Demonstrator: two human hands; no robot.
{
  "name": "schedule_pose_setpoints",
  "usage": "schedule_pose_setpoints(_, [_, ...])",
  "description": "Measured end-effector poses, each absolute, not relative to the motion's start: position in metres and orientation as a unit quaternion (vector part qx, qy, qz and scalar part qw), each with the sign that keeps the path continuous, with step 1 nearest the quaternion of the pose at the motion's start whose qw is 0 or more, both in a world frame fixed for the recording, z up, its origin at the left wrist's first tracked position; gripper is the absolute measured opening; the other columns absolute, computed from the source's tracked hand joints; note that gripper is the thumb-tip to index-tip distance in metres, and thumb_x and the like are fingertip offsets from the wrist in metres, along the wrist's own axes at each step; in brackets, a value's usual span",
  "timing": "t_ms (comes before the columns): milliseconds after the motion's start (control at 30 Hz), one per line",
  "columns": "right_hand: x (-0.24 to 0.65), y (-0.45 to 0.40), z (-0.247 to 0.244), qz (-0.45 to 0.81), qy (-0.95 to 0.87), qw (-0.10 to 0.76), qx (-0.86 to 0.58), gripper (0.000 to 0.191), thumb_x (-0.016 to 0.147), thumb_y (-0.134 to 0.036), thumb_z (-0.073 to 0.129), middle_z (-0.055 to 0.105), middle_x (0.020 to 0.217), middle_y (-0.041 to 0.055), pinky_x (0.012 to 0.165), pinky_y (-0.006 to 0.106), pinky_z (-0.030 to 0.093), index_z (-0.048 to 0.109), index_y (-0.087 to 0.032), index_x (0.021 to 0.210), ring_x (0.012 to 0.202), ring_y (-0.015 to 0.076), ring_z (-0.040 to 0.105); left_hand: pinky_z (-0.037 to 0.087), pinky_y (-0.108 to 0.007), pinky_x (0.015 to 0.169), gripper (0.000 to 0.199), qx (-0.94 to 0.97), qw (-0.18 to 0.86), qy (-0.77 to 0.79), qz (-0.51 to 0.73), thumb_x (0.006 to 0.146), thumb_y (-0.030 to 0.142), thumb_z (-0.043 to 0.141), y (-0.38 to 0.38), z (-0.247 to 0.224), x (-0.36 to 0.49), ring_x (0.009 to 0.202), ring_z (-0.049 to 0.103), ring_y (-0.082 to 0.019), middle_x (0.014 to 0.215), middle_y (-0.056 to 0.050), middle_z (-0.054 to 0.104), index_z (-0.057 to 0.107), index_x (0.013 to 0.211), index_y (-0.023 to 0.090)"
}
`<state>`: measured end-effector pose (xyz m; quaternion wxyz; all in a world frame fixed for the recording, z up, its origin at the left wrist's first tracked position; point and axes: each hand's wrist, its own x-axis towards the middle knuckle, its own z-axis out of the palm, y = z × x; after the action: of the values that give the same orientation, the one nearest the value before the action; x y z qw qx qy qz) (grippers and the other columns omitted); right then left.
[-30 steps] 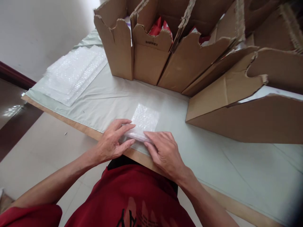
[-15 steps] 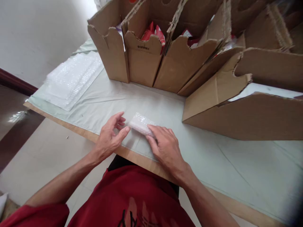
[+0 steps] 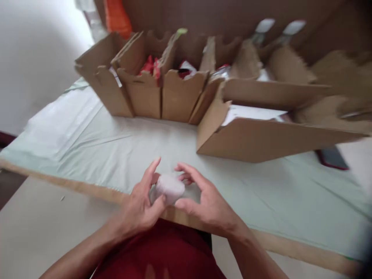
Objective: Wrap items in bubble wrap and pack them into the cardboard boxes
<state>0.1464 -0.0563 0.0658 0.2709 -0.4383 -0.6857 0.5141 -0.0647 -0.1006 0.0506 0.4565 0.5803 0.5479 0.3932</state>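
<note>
As left grip point(image 3: 143, 206) curls, bundle point(image 3: 172, 186) inside

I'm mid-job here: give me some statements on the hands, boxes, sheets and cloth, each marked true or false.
1. The left hand holds a white bundle. True.
2. Cardboard boxes stand beyond both hands. True.
3. The right hand grips a box. False: the right hand is open and curved near the bundle.
4. The sheets lie on the right. False: the sheets lie on the left.
5. The cloth is dark red. False: the cloth is pale green.
</note>
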Motion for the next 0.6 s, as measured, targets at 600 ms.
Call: schedule_pose_setpoints(600, [0.330,-0.002,0.211,0.076,-0.624,0.547,-0.553,0.029,0.084,-0.023,0.076,0.075,0.093,0.0031,0.069,0.028,0.053,0.074,-0.022,0.113,0.077,0.0151,0.067,0.039,-0.054,0.120,0.078,0.853,0.019,0.339,0.397,0.091,0.021,0.066,0.030,0.128,0.014,0.146,0.042,-0.033,0.155,-0.015,0.047,0.029,0.159,0.024])
